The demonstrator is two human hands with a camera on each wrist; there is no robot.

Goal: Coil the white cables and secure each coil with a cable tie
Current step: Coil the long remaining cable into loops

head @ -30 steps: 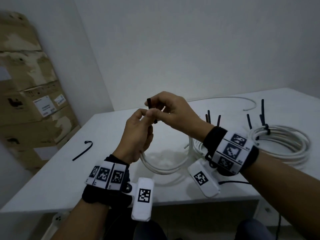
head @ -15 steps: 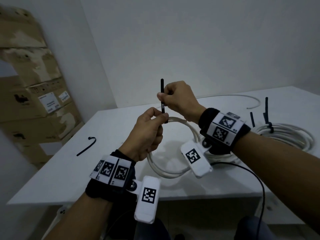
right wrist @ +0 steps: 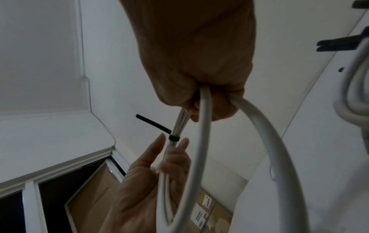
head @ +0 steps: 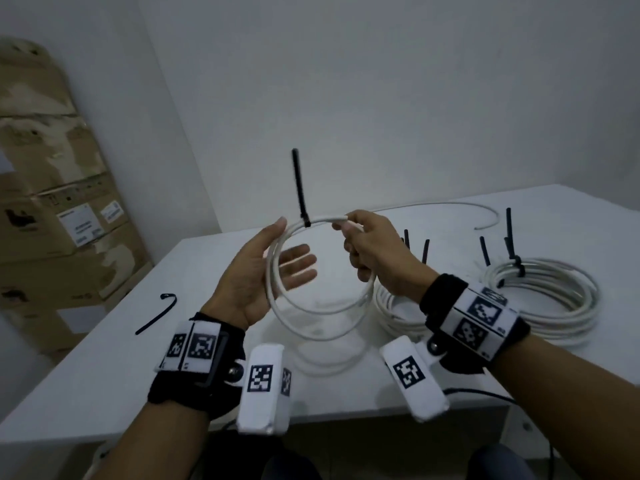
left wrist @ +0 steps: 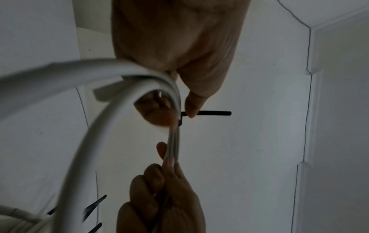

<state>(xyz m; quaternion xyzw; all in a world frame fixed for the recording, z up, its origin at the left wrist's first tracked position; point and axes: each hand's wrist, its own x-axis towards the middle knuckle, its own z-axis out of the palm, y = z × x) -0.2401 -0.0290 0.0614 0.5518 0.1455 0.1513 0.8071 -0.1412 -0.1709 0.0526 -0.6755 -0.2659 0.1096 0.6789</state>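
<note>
The cable tie (head: 300,188) is now cinched tight on the small coil (head: 318,278). A second ago both hands were bunched together at its top, the right one drawing the black tail through; half a second back that tail was still pinched. Now it stands free, sticking straight up from the top of the coil.

The left hand (head: 256,275) has let go and spread: its fingers lie straight and relaxed behind the left side of the coil, cradling it, not gripping. The right hand (head: 377,258) has its fingers curled round the coil's right side, with a stub end of white cable poking out past the thumb.

The coil hangs in the air above the table (head: 104,368). To its right on the table lie the finished coils (head: 540,299), each with black tails standing up. Behind them a loose cable (head: 450,204) curves across the table, uncoiled. Left of the held coil a spare tie (head: 156,315) lies waiting.

I'd say this coil is done and only needs setting down beside the others; the loose cable looks like the next job.
</note>
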